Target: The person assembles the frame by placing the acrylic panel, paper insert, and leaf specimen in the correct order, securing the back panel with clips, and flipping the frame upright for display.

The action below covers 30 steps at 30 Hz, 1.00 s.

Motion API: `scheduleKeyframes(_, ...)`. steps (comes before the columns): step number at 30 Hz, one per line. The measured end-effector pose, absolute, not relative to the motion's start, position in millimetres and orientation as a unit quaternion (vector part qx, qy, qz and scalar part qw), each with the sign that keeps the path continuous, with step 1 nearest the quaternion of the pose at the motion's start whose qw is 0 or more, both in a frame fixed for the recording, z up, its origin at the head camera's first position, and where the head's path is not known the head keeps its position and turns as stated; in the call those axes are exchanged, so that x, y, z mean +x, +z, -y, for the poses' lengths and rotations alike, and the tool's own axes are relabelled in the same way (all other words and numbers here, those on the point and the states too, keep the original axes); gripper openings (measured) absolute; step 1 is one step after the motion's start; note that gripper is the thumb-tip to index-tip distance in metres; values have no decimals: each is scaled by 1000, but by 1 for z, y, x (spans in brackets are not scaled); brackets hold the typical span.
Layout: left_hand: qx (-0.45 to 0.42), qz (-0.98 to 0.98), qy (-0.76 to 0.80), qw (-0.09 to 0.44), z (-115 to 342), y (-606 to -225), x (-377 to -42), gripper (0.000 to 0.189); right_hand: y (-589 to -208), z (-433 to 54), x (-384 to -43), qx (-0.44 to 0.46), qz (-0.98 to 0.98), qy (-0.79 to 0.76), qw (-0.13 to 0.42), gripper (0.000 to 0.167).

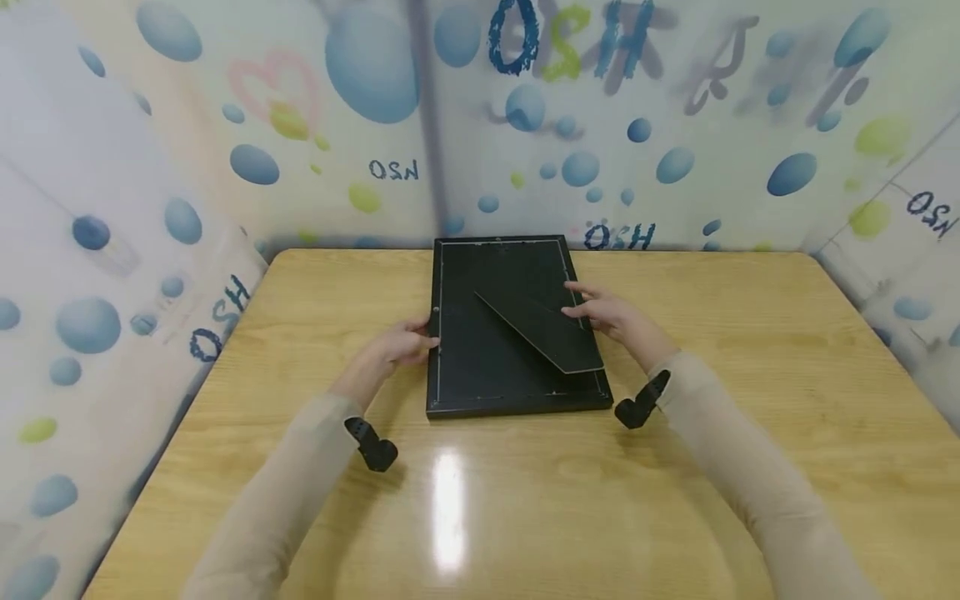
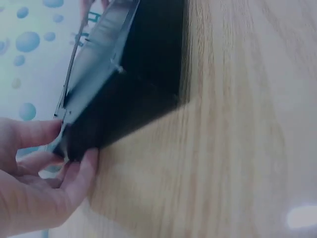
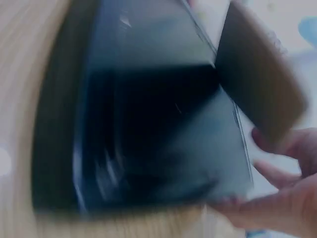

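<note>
A black picture frame (image 1: 487, 350) lies back side up on the wooden table, seen in all three views. Its black easel stand (image 1: 547, 325) is swung out at a slant, with the free end toward the lower right. At the left edge my left hand (image 1: 405, 343) grips the frame, thumb on the back and fingers along the side and underneath, as the left wrist view shows. My right hand (image 1: 603, 312) is at the right edge beside the stand, fingers spread and fairly straight, one reaching the rim. The right wrist view is blurred.
The wooden table (image 1: 315, 283) carries a bright light reflection in front of the frame. Behind it and at both sides stand wall panels (image 1: 300, 192) printed with blue and green dots. A small black camera (image 1: 371, 446) is on each wrist.
</note>
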<state>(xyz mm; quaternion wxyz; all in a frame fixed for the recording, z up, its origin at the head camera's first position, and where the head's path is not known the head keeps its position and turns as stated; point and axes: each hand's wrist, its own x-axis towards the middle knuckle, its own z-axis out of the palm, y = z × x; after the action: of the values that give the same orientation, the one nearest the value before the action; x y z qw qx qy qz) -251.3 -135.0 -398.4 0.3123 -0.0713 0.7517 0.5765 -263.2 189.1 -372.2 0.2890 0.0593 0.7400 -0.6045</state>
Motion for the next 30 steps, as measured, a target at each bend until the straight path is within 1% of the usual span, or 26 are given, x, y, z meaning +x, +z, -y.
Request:
scheduleKeyframes(3, -75, -742, 591, 307, 133, -399, -261, 74, -368, -195, -264, 93, -722, -634, 261, 74)
scheduleKeyframes(5, -80, -731, 600, 315, 132, -397, -263, 75, -370, -199, -263, 107, -720, -632, 264, 73)
scheduleKeyframes(10, -82, -697, 625, 341, 130, -392, -252, 71, -380, -208, -258, 107, -741, -599, 284, 61)
scheduleKeyframes(12, -73, -689, 633, 346, 132, -392, -248, 72, -382, -212, -257, 104, -754, -582, 288, 61)
scheduleKeyframes(14, -53, -689, 635, 344, 134, -393, -246, 74, -381, -214, -256, 96, -751, -584, 293, 65)
scheduleKeyframes(17, -32, -695, 636, 334, 137, -395, -244, 75, -379, -217, -254, 81, -736, -604, 295, 70)
scheduleKeyframes(20, -3, -711, 623, 325, 140, -396, -242, 75, -375, -218, -252, 66, -718, -629, 289, 71)
scheduleKeyframes(24, 23, -739, 598, 309, 141, -389, -242, 76, -363, -219, -248, 56, -728, -630, 264, 69)
scheduleKeyframes(30, 41, -799, 542, 259, 133, -365, -243, 75, -348, -216, -243, 37, -752, -621, 218, 67)
